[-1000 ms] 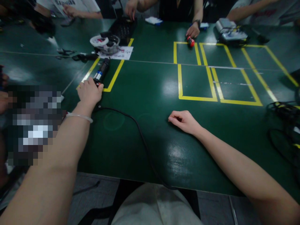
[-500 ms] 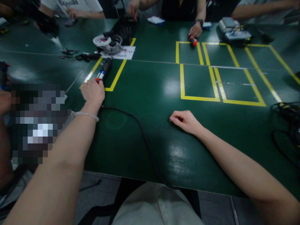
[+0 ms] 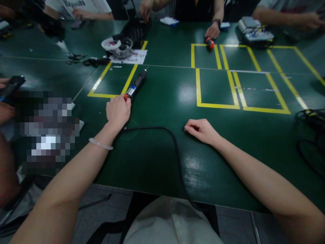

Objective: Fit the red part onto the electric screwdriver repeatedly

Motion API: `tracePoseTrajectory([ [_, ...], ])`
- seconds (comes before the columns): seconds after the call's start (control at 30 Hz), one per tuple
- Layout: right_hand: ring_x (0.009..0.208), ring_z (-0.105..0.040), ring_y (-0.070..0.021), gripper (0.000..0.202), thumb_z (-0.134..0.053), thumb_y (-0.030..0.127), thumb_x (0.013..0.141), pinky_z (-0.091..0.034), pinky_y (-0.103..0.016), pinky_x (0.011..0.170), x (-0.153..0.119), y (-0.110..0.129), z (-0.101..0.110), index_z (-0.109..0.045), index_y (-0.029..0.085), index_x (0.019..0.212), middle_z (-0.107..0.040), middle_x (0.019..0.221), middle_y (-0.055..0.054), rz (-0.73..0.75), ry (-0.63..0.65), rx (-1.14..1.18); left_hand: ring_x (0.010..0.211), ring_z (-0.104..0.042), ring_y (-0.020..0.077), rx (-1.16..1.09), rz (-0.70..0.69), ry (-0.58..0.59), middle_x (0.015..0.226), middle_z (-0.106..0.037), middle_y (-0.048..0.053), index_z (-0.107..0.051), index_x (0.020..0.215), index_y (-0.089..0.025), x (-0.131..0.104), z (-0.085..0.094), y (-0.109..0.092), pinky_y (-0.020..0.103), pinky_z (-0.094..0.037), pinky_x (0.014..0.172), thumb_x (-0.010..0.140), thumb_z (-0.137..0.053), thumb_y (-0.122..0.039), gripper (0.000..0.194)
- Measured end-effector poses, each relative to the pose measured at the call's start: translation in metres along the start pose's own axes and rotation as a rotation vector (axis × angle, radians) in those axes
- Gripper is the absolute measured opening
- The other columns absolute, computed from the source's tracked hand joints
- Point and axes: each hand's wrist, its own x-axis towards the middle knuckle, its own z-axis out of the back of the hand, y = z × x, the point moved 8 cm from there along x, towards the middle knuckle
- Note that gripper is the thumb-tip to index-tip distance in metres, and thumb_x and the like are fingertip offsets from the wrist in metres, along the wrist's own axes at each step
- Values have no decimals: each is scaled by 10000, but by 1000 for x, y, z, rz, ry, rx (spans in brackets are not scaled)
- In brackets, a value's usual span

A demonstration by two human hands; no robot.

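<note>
Black screwdriver (image 3: 135, 86) in left grip (image 3: 118, 110), crossing yellow tape (image 3: 129, 80)

Cable (image 3: 178, 159) obstructs the near tabletop (image 3: 149, 162)

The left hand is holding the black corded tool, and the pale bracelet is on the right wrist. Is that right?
Not quite: the head camera view shows the pale bracelet on the wrist of the left hand, not the right. That same hand is indeed holding the black corded tool.
</note>
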Motion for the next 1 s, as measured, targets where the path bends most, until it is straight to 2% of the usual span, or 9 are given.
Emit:
tracePoseTrajectory([
  [0.3,533,-480,-94,229,-553,312,969,-344,-230,550,-3,8,3,-622,183,793,-545,605,37,55,-53,12,1049,-592,349,-62,-336,5,1213,-652,194,-526,1431,-59,-55,14,-107,437,-444,843,1093,-334,-357,490],
  [0.4,544,-492,-95,96,-570,269,955,-367,-221,560,-4,13,5,-628,192,951,-553,639,47,78,-97,34,1044,-590,329,-69,-441,-2,1200,-658,172,-530,1429,-71,-74,17,-139,424,-435,839,1090,-404,-331,445],
  [0.5,567,-524,-102,234,-584,250,951,-399,-218,577,-4,14,5,-577,205,1180,-591,702,48,78,-115,78,1049,-588,313,-96,-539,-5,1203,-660,164,-535,1417,-76,-92,21,-166,409,-425,839,1092,-437,-334,426],
  [0.57,578,-537,-106,301,-588,263,957,-411,-221,579,-5,14,4,-542,211,1251,-599,727,45,72,-114,102,1060,-585,305,-116,-592,5,1235,-653,164,-526,1424,-71,-102,22,-179,404,-422,838,1092,-449,-335,431],
  [0.67,559,-515,-100,233,-597,277,958,-396,-226,564,-5,14,4,-575,205,1179,-563,697,51,71,-111,109,1086,-577,295,-144,-649,31,1288,-639,153,-506,1446,-74,-112,24,-192,404,-425,853,1076,-495,-322,445],
  [0.8,505,-457,-81,108,-619,287,937,-351,-218,516,-4,11,5,-584,195,980,-483,600,78,3,-121,223,1103,-572,287,-187,-696,52,1342,-616,144,-491,1461,-82,-116,26,-195,398,-429,871,1064,-531,-369,491],
  [0.9,421,-420,-66,178,-633,351,924,-309,-202,431,-3,2,1,-541,200,916,-461,542,102,-126,-108,472,1116,-567,296,-217,-724,62,1363,-599,164,-475,1475,-71,-115,27,-192,396,-429,882,1045,-559,-468,591],
  [1.0,368,-414,-63,222,-657,378,894,-288,-194,380,-2,-3,-4,-522,202,887,-480,511,108,-201,-73,601,1139,-558,303,-237,-739,72,1383,-580,178,-459,1489,-66,-115,26,-189,396,-428,899,1018,-605,-472,638],
])
